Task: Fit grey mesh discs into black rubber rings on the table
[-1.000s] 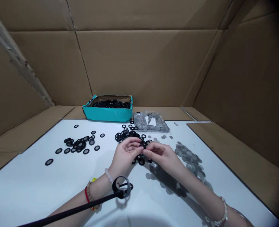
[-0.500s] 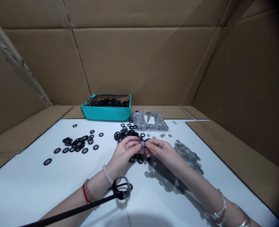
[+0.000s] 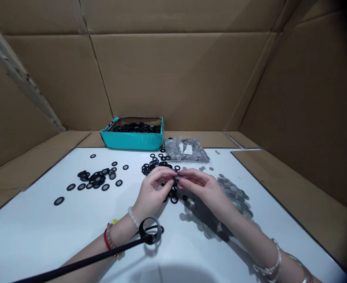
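Note:
My left hand [image 3: 156, 186] and my right hand [image 3: 201, 186] meet over the middle of the white table. Between their fingertips they pinch a small black ring with a grey disc [image 3: 176, 178], now seen nearly edge-on and mostly covered by the fingers. Beneath and behind my hands lies a pile of loose black rings [image 3: 154, 165]. To the right, partly under my right forearm, spread many thin grey discs [image 3: 232, 188]. A group of black rings with grey centres [image 3: 97, 179] lies on the left side of the table.
A turquoise box [image 3: 132, 141] of black rings stands at the back. Beside it lies a clear plastic bag [image 3: 188, 150] of grey discs. A black rod with a round magnifier-like ring [image 3: 150, 232] crosses in front of my left forearm. Cardboard walls [image 3: 176, 78] enclose the table.
Both hands have turned, so the ring and disc between them went from facing me to nearly edge-on. My fingers have closed further over it.

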Available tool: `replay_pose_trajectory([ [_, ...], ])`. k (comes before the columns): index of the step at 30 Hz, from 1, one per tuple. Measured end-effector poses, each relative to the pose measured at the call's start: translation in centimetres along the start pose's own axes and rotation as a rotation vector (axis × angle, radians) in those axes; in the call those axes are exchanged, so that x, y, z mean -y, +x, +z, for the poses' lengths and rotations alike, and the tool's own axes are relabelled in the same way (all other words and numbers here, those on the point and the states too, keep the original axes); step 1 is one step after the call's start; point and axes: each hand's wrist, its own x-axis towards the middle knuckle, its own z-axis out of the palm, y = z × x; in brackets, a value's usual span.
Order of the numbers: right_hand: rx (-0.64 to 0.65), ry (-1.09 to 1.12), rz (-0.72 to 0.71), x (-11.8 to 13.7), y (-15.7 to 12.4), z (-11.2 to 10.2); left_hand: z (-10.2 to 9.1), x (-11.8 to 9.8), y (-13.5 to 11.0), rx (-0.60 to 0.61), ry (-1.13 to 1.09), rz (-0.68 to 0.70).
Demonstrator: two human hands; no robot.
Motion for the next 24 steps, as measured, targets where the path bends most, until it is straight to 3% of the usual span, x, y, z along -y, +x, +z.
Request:
replay_pose_trajectory([
  [3,-0.022,0.028,-0.03,-0.5,0.1,0.0,0.3,0.2,0.1,0.007,-0.169,-0.203],
  [6,-0.016,0.026,-0.034,-0.8,0.1,0.1,0.5,0.2,0.2,-0.026,-0.196,-0.278],
  [13,0.007,-0.267,-0.048,-0.8,0.1,0.0,0.6,0.5,-0.3,-0.018,0.02,-0.157],
  [19,0.029,-0.24,0.0,-1.0,0.0,0.2,1.0,1.1,-0.8,0.024,0.086,-0.158],
  [24,0.015,-0.204,0.039,-0.6,-0.1,0.6,1.0,1.1,-1.0,-0.015,0.201,-0.077],
])
